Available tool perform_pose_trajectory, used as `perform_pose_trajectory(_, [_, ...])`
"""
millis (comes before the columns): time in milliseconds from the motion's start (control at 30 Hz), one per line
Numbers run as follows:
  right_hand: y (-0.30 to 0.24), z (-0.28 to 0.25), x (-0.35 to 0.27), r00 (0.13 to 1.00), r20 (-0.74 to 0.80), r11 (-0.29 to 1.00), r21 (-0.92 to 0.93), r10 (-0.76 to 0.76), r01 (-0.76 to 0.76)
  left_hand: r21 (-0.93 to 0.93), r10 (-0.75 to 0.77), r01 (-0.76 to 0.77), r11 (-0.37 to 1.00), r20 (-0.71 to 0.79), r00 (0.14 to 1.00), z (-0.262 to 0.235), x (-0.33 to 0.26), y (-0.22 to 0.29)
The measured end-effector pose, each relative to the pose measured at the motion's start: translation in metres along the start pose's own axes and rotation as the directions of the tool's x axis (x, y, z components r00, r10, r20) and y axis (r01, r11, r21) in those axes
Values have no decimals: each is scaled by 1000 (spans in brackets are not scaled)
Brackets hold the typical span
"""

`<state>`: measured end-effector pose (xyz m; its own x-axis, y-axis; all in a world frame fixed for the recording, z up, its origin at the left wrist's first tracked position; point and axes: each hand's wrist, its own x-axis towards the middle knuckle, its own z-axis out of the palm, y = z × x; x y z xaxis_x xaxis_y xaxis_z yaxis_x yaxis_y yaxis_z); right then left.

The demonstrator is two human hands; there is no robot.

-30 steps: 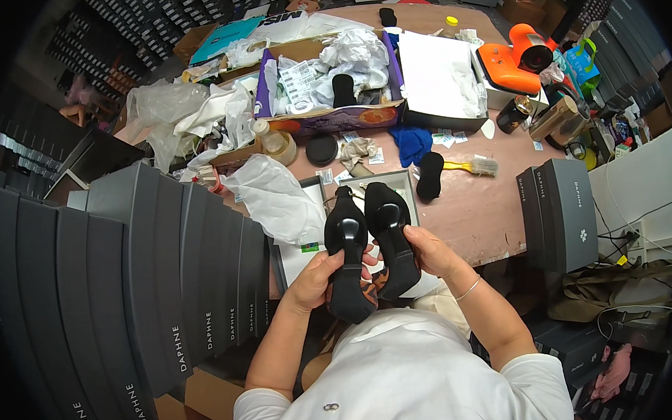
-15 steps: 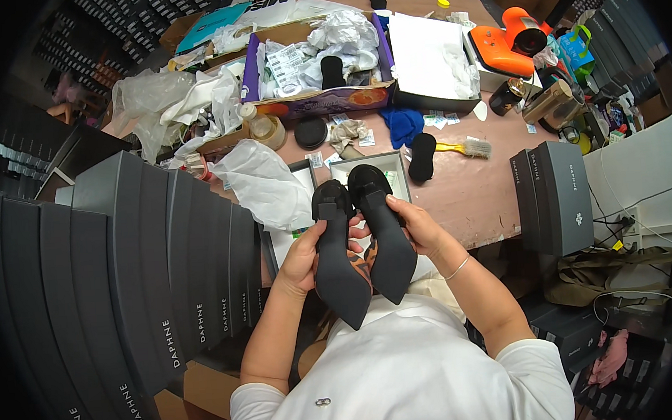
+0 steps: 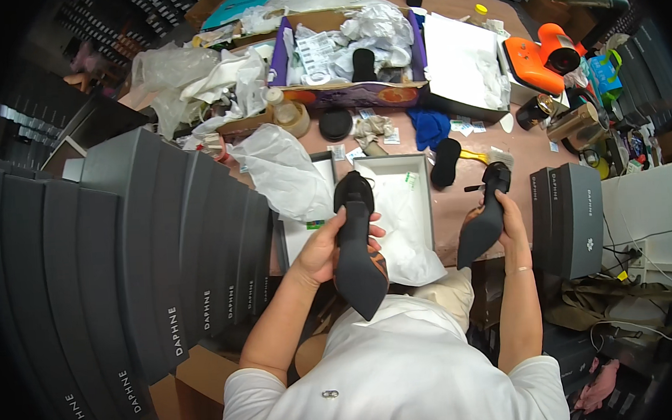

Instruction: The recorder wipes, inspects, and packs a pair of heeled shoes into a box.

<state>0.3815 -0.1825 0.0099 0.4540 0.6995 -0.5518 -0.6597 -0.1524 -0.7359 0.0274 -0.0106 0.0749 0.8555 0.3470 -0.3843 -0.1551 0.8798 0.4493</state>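
My left hand (image 3: 324, 249) is closed around a pointed shoe (image 3: 360, 266), its black sole turned up and a patterned orange-and-black edge showing beside the fingers. Further right, my right hand (image 3: 511, 222) grips the matching shoe (image 3: 482, 230), also sole up, toe pointing down and to the left. Between and beyond the two shoes, an open grey shoebox (image 3: 426, 204) lined with white paper lies on the table. A white tissue sheet (image 3: 287, 167) drapes at its left. Near the right shoe are a black oval pad (image 3: 445, 162) and a yellow-handled brush (image 3: 496, 156).
Tall stacks of dark grey shoeboxes (image 3: 134, 238) crowd my left; a shorter stack (image 3: 579, 218) stands at the right. Across the pinkish table (image 3: 393, 137) are a purple carton (image 3: 280, 55) of crumpled paper, a blue cloth (image 3: 429, 127), a glass jar (image 3: 290, 116) and an orange device (image 3: 531, 65).
The two shoes were held side by side; now they are apart. My right hand has carried its shoe away to the right, while my left keeps the other near the middle.
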Motion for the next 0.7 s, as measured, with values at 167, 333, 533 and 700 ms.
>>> perform_pose_trajectory(167, [39,-39,52,993,-16,935,339,118,-106,23,47,-43,999,-197,979,-17,5,-1])
perform_pose_trajectory(333, [34,-13,44,991,30,889,439,129,-128,135,145,-101,986,-371,917,-52,-1,21])
perform_pose_trajectory(533, [35,-20,39,992,44,895,428,115,-123,156,168,-116,981,-386,907,-58,-6,24])
perform_pose_trajectory(700, [39,-19,40,993,34,888,444,114,-117,339,240,-84,937,-450,860,-51,-1,24])
